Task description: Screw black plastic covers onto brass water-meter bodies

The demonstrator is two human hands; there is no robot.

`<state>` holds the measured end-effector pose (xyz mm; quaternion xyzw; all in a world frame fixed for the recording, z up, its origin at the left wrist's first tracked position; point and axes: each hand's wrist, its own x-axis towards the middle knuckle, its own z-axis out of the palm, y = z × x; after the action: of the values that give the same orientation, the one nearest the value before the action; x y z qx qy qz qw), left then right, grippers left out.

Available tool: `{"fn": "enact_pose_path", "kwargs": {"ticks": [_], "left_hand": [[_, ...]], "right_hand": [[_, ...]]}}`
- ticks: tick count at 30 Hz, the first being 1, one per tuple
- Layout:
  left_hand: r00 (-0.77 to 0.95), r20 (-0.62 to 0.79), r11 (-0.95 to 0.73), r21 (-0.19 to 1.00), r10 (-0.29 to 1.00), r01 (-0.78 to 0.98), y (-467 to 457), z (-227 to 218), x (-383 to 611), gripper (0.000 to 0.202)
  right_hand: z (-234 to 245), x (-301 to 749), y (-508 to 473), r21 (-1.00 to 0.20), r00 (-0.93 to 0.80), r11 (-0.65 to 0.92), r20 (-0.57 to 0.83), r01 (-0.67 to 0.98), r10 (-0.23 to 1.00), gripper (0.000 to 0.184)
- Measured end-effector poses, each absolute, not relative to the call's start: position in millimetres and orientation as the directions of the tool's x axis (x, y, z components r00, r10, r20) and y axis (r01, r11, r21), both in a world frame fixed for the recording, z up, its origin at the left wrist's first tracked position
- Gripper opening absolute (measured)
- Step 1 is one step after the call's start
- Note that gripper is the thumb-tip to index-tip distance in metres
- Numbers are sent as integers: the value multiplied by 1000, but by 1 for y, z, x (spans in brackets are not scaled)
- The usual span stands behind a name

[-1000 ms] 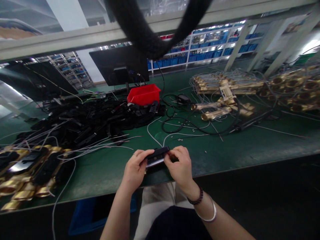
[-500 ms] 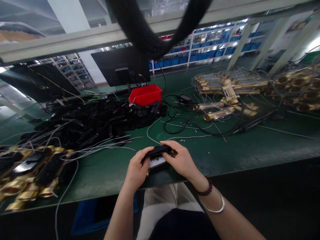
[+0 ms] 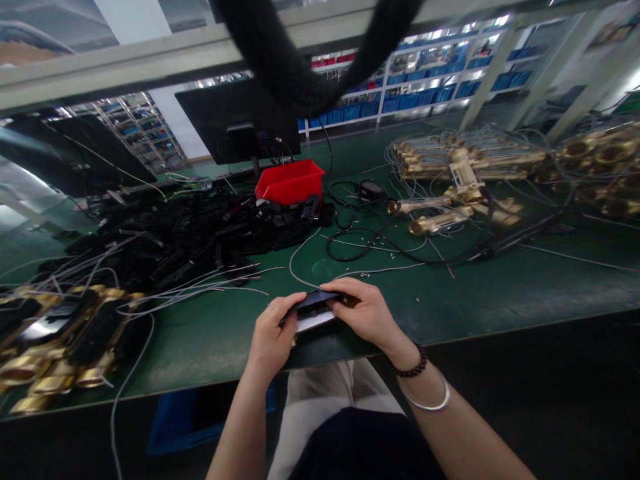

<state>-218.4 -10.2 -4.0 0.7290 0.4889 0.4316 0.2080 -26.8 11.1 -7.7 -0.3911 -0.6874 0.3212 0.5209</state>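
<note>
Close to the bench's front edge, my left hand [image 3: 271,335] and my right hand [image 3: 369,316] grip the two ends of a black plastic cover [image 3: 315,299]. My thumbs are on the near side and my fingers curl over the top. Under the cover shows a pale flat side [image 3: 314,320] of the piece it sits on. A little brass peeks out by my right fingers, but most of that lower piece is hidden. A grey cable [image 3: 295,257] runs along the bench just beyond the cover.
Brass pipe bodies with black covers [image 3: 55,330] lie at left, beside a heap of black plastic parts [image 3: 185,233]. A red bin [image 3: 290,183] stands behind. More brass pipe bodies [image 3: 465,177] are stacked at right, near a cabled black tool [image 3: 520,233] and scattered small screws [image 3: 365,275].
The black cover has tilted, so its top faces me more and the pale side below shows as a narrower strip. Both hands keep their grip. The view has shifted slightly.
</note>
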Motion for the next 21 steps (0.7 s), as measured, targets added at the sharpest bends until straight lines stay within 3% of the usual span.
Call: {"fn": "enact_pose_path", "kwargs": {"ticks": [7,15,21], "left_hand": [[127,533,-513,679,836,525,-12,-10,-219,32],[163,614,-608,640,772,470,-9,-13,-222,39],[157,608,-599,644,778,475,-13,-16,-222,42]], "right_hand": [[-6,-19,10,-825,-244,545,503,151,829,36],[-13,-22,12,-749,-166,650,630,127,758,33],[-8,-18,5,-778,-237,615,578,128,781,23]]}}
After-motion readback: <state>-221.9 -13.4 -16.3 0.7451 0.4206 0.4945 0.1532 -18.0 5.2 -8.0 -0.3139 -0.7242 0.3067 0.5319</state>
